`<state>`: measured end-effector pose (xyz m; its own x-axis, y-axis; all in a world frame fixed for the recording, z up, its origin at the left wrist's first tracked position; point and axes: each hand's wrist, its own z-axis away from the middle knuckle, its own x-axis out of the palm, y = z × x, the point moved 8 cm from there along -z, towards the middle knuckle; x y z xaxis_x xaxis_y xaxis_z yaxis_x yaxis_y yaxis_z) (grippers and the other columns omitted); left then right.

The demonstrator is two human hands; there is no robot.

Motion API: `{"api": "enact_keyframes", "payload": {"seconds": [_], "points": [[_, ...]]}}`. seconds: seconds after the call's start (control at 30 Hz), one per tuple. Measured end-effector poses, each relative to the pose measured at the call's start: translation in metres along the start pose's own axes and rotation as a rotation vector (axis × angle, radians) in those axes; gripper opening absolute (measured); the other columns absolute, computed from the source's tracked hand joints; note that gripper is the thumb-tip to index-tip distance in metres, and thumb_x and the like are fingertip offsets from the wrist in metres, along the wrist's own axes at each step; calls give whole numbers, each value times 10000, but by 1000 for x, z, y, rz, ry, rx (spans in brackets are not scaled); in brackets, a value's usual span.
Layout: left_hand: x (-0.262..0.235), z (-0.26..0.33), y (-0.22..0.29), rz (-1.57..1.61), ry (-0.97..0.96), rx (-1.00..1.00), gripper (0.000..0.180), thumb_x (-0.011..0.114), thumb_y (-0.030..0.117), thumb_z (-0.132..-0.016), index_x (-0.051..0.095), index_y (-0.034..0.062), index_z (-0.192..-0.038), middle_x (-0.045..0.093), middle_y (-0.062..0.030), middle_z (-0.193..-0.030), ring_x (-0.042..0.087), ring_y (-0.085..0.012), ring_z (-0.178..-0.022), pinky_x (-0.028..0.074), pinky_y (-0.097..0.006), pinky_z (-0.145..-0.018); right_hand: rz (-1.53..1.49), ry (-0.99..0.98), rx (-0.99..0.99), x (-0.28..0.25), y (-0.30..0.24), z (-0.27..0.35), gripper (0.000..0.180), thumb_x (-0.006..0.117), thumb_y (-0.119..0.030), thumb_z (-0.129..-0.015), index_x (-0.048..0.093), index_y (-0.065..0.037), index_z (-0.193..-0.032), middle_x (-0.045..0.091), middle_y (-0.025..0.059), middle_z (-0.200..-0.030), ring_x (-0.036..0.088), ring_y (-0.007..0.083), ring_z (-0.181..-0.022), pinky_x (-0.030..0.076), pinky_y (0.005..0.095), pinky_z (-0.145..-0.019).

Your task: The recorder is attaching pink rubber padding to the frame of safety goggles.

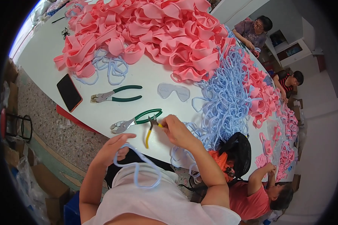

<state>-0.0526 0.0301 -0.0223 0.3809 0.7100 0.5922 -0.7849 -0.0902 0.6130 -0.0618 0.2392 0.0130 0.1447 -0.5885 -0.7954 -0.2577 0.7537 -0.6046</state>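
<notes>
My left hand [114, 149] is closed around a light blue cord [141, 183], which hangs in a loop over my lap; the index finger points out toward the table. On the near table edge, my right hand [176, 130] pinches one handle of the small yellow-handled cutting pliers [148, 139]. Their other handle swings out wide, so the jaws stand apart. Just beyond them lie green-handled pliers [124, 126], partly overlapped by the cutters. A second green-handled pair [116, 94] rests farther left. To its right is a clear, mask-shaped plastic piece [173, 92].
Pink fabric pieces [150, 33] are heaped across the far side. Tangled blue cords [225, 101] pile up at the right, near a black plastic bag [237, 155]. A dark phone [69, 92] lies by the left edge of the white table [41, 52]. Three people sit along the right.
</notes>
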Motion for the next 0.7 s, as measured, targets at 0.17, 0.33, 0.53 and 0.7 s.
{"api": "enact_keyframes", "payload": {"seconds": [0.17, 0.33, 0.53, 0.7], "points": [[38, -23, 3, -313, -134, 19, 343, 416, 327, -1034, 564, 39, -1147, 339, 68, -626, 283, -30, -509, 246, -204, -445, -150, 110, 14, -21, -24, -22, 167, 615, -2, -857, 502, 8, -979, 554, 136, -883, 574, 260, -796, 470, 341, -707], [39, -21, 8, -206, -219, 58, 329, 420, 356, -1033, 552, 58, -988, 312, 87, -603, 263, -22, -489, 225, -196, -444, -494, 71, 172, -25, -19, -19, 172, 642, -11, -862, 545, -7, -1005, 595, 57, -937, 567, 120, -850, 464, 249, -733], [52, -5, 9, -86, -412, 3, 334, 431, 371, -1029, 557, 63, -990, 285, 104, -605, 251, -8, -494, 187, -190, -450, -1880, -291, -16, 11, -55, -26, 660, 682, -320, -855, 424, -1, -1373, 403, 215, -1417, 425, 297, -1294, 424, 401, -961], [54, 2, 10, -54, -452, -19, 313, 445, 361, -1024, 561, 70, -1020, 295, 102, -621, 252, -11, -501, 199, -190, -449, -1889, -653, -84, 34, -87, -25, 843, 674, -332, -763, 311, 18, -1439, 347, 235, -1469, 360, 310, -1355, 356, 397, -1026]]}}
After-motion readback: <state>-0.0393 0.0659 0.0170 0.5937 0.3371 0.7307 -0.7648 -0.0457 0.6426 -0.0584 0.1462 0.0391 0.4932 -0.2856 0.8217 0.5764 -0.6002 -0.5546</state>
